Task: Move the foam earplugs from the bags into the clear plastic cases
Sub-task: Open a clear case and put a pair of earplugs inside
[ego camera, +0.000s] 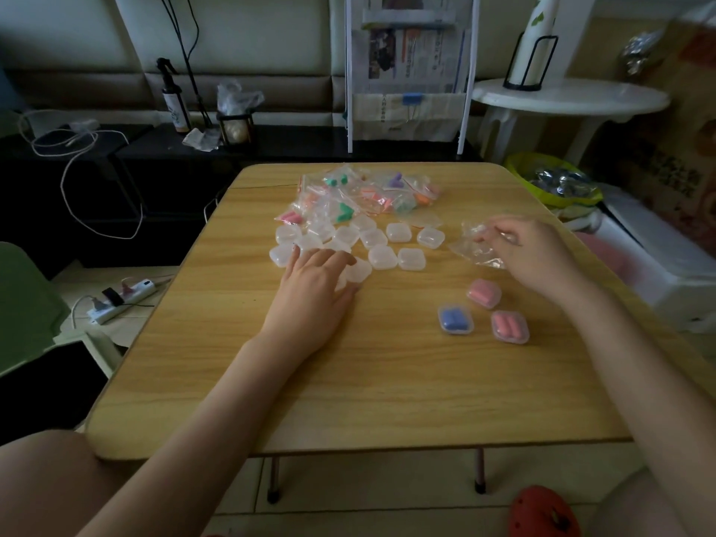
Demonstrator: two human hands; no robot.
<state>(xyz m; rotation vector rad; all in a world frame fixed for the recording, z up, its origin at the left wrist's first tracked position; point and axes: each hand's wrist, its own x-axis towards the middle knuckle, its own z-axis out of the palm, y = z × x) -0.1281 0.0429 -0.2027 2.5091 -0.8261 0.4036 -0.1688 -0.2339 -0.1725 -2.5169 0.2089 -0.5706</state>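
Note:
A heap of small clear bags (pixel 360 191) with coloured foam earplugs lies at the far middle of the wooden table (pixel 387 381). In front of it sit several clear plastic cases (pixel 399 232), all without earplugs. My left hand (pixel 314 292) lies over the nearest of them, fingers curled round one case (pixel 358 271). My right hand (pixel 538 257) pinches limp clear bags (pixel 478 246) at the right side of the table. Three closed cases stand near my right wrist: two with pink earplugs (pixel 484 293) (pixel 510 326), one with blue earplugs (pixel 456 320).
A white side table (pixel 569 96) and a yellow-green bin (pixel 554 184) stand at the right. A power strip (pixel 122 300) lies on the floor at the left, beside a green chair (pixel 27 304). A red shoe (pixel 542 513) shows below the table.

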